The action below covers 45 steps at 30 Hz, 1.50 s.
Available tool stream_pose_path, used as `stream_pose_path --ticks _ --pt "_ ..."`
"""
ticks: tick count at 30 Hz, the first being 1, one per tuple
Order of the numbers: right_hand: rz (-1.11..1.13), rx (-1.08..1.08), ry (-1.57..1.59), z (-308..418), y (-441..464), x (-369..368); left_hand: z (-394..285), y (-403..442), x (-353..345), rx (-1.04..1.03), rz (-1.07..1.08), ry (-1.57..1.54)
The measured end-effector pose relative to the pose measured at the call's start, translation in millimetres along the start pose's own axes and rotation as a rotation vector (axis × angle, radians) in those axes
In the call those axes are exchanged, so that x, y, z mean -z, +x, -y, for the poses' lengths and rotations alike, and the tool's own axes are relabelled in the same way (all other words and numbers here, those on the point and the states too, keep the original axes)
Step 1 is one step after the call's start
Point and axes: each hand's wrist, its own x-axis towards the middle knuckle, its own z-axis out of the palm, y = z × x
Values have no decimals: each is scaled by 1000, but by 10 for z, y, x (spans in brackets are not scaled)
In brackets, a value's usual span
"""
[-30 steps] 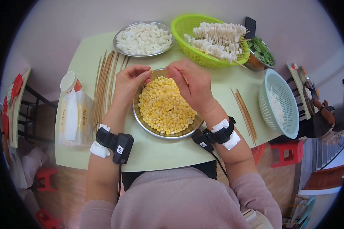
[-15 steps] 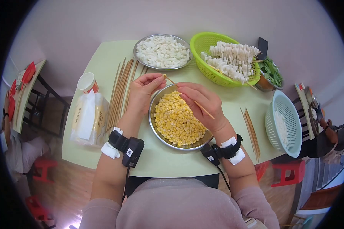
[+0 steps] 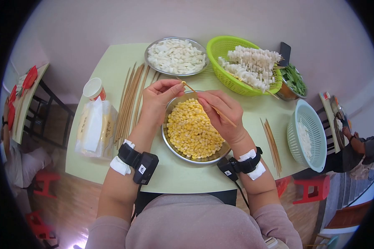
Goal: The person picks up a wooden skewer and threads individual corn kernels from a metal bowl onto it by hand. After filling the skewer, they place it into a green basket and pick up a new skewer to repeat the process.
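Note:
Above a steel bowl of loose yellow corn kernels, my two hands meet over its far rim. My left hand pinches a corn kernel between thumb and fingertips. A thin wooden skewer slants through my right hand, its fingers closed around it. The skewer's upper end reaches the kernel, and a short thin tip seems to show beyond it. My left fingers partly hide the kernel.
Loose skewers lie left of the bowl, more to the right. Behind stand a plate of white pieces and a green basket of filled skewers. A paper cup, tissue pack and pale blue basket flank the sides.
The skewer's tip now seems to show past the kernel, where before it ended about at it. Both hands have shifted slightly right in view.

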Motion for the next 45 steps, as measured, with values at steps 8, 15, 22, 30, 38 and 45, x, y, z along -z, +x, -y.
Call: stream_pose_path --ticks 8,15,22,30,38,45 --pt "-11 -47 -16 -63 1 -3 -10 -158 -169 -22 129 -4" --pt "-107 -171 38 -111 44 173 -29 -92 -129 -44 181 -9" --pt "-125 -588 244 -53 15 569 54 -98 -91 9 428 660" --pt "-115 -660 321 22 -234 434 189 -168 -69 -264 620 1132" --pt "-7 -517 179 -1 -205 224 185 -158 -65 -178 605 1086" --pt "82 -504 85 -8 -236 177 168 -165 -83 -164 591 1053"
